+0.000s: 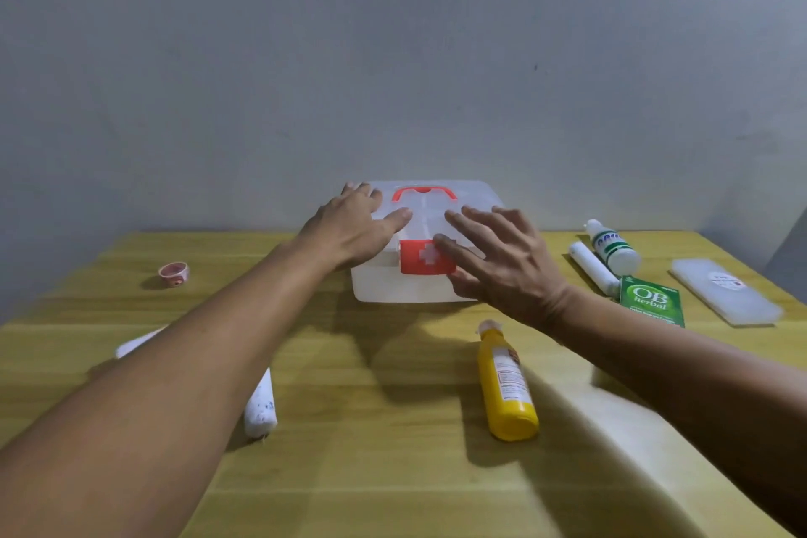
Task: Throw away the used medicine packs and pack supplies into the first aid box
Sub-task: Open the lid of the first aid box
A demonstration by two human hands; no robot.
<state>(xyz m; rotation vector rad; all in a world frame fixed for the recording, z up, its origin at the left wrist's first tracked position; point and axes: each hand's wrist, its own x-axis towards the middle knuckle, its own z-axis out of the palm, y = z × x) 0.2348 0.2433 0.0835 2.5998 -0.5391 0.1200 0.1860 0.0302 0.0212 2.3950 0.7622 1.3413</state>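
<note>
A white translucent first aid box [474,199] with a red handle and a red latch stands closed at the middle back of the table. My left hand [349,227] lies flat on the left side of its lid, fingers spread. My right hand [502,260] hovers open over the box's front right, its fingertips at the red latch [419,259]. A yellow bottle [506,384] lies on its side in front of the box. A white bandage roll [260,406] lies partly under my left forearm.
At the right lie a white bottle with a green label [613,247], a white tube [594,269], a green OB herbal packet [651,301] and a translucent flat case [725,295]. A small pink tape roll [174,273] sits at the left. The wooden table [371,472] meets a grey wall.
</note>
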